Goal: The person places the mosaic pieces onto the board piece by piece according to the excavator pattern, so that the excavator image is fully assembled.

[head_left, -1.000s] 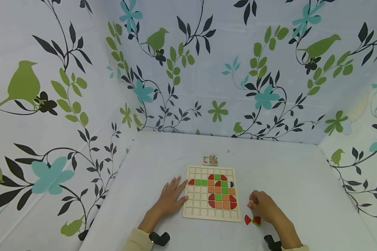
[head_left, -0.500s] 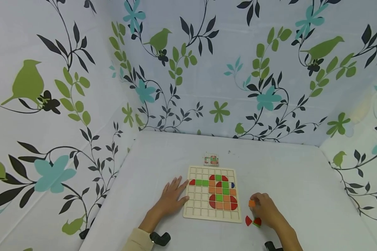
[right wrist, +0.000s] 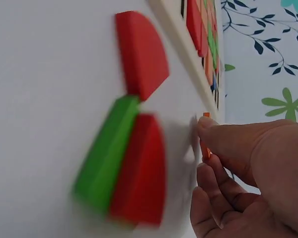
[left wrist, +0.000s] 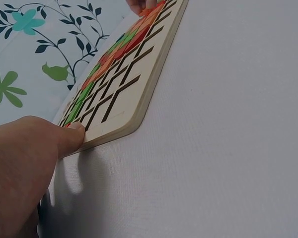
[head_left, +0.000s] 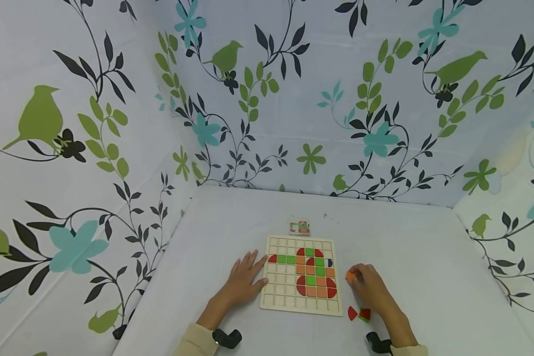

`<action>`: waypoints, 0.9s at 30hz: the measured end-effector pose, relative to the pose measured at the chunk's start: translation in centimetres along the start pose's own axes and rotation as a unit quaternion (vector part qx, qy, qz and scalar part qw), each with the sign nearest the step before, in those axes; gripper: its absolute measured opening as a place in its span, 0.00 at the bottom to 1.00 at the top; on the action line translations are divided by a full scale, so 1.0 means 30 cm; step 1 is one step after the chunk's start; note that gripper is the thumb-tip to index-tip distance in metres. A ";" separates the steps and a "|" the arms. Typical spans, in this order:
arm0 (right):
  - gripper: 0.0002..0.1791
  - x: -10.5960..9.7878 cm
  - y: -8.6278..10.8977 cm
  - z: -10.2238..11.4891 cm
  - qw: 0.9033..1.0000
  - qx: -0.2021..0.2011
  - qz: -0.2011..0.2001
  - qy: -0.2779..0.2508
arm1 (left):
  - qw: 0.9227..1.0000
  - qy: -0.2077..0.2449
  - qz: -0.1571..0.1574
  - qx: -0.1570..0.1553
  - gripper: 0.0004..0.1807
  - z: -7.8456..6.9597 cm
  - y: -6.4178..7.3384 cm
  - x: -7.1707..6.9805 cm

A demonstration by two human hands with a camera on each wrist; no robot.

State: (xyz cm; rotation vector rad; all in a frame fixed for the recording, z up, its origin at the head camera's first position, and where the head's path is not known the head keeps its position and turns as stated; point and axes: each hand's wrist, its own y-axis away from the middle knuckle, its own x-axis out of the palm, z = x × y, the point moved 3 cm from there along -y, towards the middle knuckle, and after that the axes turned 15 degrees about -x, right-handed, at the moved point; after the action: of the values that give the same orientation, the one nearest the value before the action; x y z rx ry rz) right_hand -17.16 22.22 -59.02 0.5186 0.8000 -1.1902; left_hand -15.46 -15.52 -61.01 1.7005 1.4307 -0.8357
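A light wooden grid board lies on the table, with red, green, orange and blue pieces set in some of its squares. My left hand lies flat with spread fingers at the board's left edge; in the left wrist view its thumb rests on the rim. Just off the right edge, my right hand pinches a small orange block between thumb and fingers. The right wrist view shows the block edge-on, partly hidden by the fingers.
Near the board's lower right corner lie a red quarter-round piece, another red one and a green piece against it. A small pattern card sits behind the board. Patterned cloth hangs around the white table.
My right hand has moved forward and slightly left from beside the loose pieces, carrying the orange block closer to the board's right edge. The left hand has stayed in place.
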 end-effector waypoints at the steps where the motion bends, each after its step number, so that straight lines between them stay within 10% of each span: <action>1: 0.15 0.004 -0.014 0.008 1.000 0.000 -0.003 -0.001 | 1.000 0.004 -0.001 0.002 0.36 0.000 0.000 0.002; 8: 0.15 0.065 -0.132 0.125 0.999 -0.013 -0.001 -0.031 | 1.000 -0.002 -0.002 -0.006 0.37 0.003 0.000 0.006; 17: 0.13 0.218 -0.227 0.334 0.987 -0.132 0.031 -0.081 | 1.000 -0.012 0.017 -0.014 0.37 0.002 -0.002 -0.001; 27: 0.06 0.361 -0.253 0.459 0.972 -0.231 0.024 0.021 | 1.000 -0.013 0.009 0.000 0.36 0.005 -0.001 -0.001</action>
State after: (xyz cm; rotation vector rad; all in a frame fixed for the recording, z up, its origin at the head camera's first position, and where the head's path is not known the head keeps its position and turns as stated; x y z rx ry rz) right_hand -18.94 3.22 -58.43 0.1774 1.0578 -0.9087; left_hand -15.51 -15.67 -61.05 1.6943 1.3957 -0.8437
